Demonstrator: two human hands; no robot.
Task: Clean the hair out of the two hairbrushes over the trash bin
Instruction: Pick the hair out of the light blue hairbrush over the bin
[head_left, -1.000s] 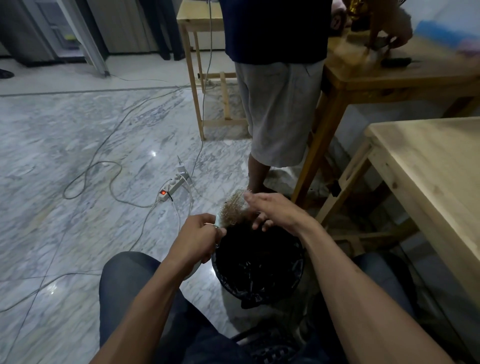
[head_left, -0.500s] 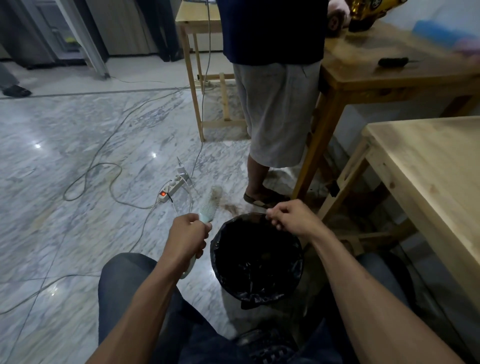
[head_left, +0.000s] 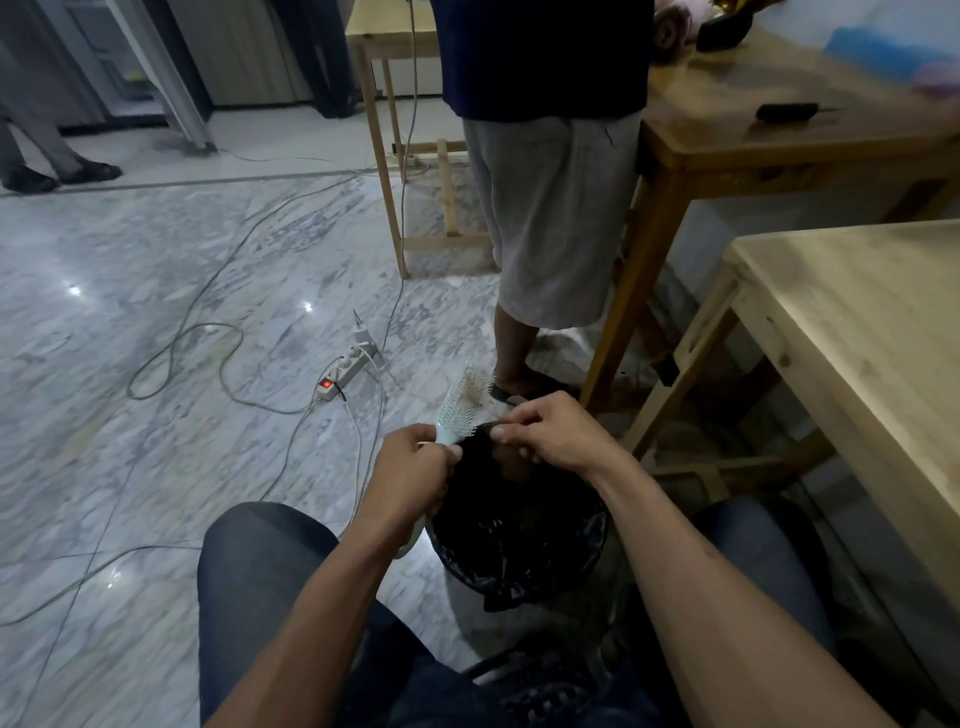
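A seated person's knees in dark jeans frame the bottom of the view, with both bare forearms reaching forward. Between the knees stands a trash bin (head_left: 519, 535) lined with a black bag, on a grey marble floor (head_left: 130, 415). The left hand (head_left: 410, 467) is at the bin's left rim, its grip clenched around the handle of a pale hairbrush (head_left: 462, 408). The brush head tilts up and away, over the far edge of the bin, bristles facing right, with a little tan hair caught among them. The right hand (head_left: 550, 431) hovers over the far rim of the bin, just beside the brush, fingers curled and fingertips pinched together; whether it holds a tuft of hair cannot be told.

Beyond the hands, a white power strip (head_left: 345, 371) with a red lit switch lies on the floor among trailing cables. A light wooden table (head_left: 857, 332) stands at right. Further back, a second person in grey shorts stands beside another wooden table (head_left: 779, 140), which carries a dark hairbrush (head_left: 787, 111). At far left, another person's shoes (head_left: 57, 174) are visible.
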